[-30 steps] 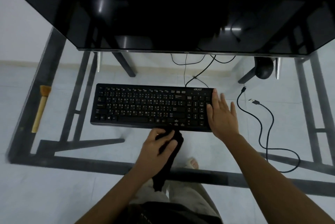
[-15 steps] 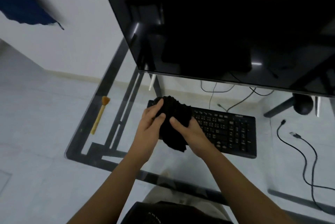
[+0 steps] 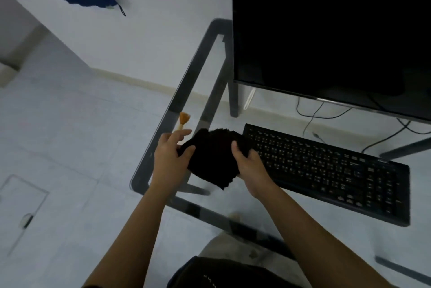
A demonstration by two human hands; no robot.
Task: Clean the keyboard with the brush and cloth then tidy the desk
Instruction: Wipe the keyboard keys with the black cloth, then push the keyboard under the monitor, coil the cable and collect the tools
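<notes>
A dark monitor [image 3: 326, 31] stands over the glass desk [image 3: 149, 166], with the black keyboard [image 3: 326, 171] lying below it. The bunched black cloth [image 3: 212, 157] is held above the desk's left end, the left hand [image 3: 169, 159] pinching one edge and the right hand [image 3: 251, 166] gripping the other side. The brush [image 3: 183, 119] lies behind, apparently on the glass.

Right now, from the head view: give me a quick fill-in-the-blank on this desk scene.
The left hand and right hand both hold the black ____.
The brush lies on the glass desk, beyond the ____ hand.
The keyboard lies in front of the dark ____.
Missing: cloth; left; monitor.
</notes>
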